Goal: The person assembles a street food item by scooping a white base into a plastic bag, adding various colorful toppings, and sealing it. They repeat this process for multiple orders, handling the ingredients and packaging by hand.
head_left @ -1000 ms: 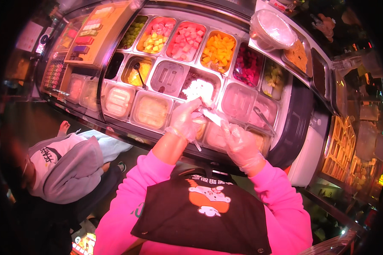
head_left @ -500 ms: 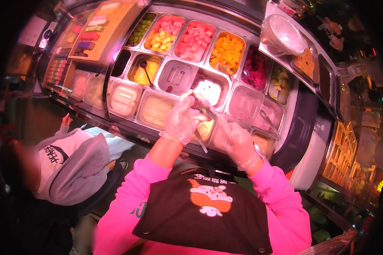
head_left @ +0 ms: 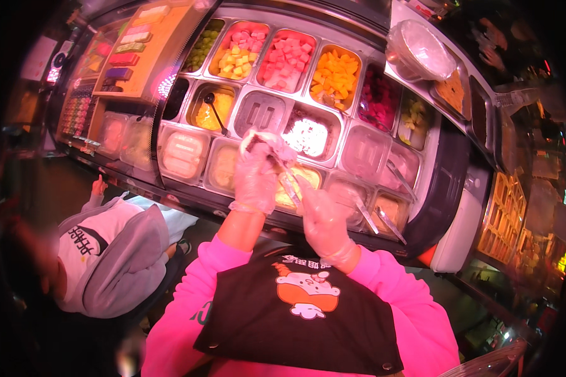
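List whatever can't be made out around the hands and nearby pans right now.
Head view:
- Underside of the pale food item with dark filling: hidden by the left hand.
- Whether the right hand grips the slim metal utensil: fingers overlap it, too blurred.
- Part of the pale-yellow pan: covered by the hands and utensil.
- Contents of the dark pan: too dark.
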The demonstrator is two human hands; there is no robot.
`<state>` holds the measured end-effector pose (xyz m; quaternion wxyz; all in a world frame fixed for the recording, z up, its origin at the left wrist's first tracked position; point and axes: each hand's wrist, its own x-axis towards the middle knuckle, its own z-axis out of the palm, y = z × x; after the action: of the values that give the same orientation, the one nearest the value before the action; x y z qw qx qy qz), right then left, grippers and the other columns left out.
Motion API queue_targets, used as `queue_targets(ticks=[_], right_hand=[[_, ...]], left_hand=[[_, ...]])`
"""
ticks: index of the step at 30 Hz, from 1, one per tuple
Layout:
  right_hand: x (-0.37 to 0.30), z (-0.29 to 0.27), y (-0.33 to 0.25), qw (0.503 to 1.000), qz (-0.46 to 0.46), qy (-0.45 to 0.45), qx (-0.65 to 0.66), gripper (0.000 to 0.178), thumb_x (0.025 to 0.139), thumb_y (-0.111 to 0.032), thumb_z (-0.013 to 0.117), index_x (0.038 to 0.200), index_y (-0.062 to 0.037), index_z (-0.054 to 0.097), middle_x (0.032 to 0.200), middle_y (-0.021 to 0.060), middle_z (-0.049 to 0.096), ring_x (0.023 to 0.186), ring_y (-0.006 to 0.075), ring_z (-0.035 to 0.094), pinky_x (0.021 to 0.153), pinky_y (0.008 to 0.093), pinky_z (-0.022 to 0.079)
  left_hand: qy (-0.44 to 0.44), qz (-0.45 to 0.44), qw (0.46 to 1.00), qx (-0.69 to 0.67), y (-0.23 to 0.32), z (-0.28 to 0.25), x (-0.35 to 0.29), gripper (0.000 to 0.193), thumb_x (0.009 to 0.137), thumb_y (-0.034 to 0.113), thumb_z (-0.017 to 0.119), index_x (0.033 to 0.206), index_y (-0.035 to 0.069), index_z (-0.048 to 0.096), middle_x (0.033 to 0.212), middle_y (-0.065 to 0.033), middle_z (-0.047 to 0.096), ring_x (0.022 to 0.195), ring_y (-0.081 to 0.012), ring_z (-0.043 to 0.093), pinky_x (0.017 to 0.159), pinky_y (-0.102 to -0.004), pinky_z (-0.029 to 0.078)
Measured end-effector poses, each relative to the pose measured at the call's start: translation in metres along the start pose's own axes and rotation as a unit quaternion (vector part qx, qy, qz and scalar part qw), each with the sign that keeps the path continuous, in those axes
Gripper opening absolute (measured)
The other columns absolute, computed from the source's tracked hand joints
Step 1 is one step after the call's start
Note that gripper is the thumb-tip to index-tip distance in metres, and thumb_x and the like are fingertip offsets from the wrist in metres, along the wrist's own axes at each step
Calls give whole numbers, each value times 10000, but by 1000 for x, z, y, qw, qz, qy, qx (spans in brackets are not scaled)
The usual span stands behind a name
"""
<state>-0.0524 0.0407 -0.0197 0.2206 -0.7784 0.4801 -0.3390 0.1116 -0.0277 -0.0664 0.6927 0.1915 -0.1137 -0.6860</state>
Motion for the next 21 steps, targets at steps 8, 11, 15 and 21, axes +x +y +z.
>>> queue_targets(ticks=[8,11,15,21], right_hand=[[7,-35,33,977,-167,-80,-108,582,816,55,636,1396,58,589,1044,164,708,737,268,661,644,394,551],[18,-33,71,992,-74,-42,-94,544,853,40,587,1398,30,599,915,148,697,714,305,638,665,443,532],[50,8,140,975,123,-98,-158,363,935,6,525,1252,-38,696,949,227,703,871,412,680,789,473,555],[83,81,195,944,185,-158,-225,232,988,-100,490,1145,-44,651,1029,266,706,988,454,691,826,520,545]], left_hand=[[196,-121,971,-62,37,-35,5,340,1033,171,643,1339,47,563,1251,-96,634,1090,-276,660,850,-438,591],[-16,-73,994,-78,47,-42,8,335,1016,112,643,1329,44,544,1237,-100,624,1135,-260,646,848,-410,587],[75,-76,993,48,55,-44,-1,411,965,22,630,1356,33,504,1259,-107,604,1202,-244,613,910,-404,567],[104,-91,988,72,79,-44,-26,658,822,-45,579,1464,-15,440,1345,-171,573,1286,-342,566,1060,-533,508]])
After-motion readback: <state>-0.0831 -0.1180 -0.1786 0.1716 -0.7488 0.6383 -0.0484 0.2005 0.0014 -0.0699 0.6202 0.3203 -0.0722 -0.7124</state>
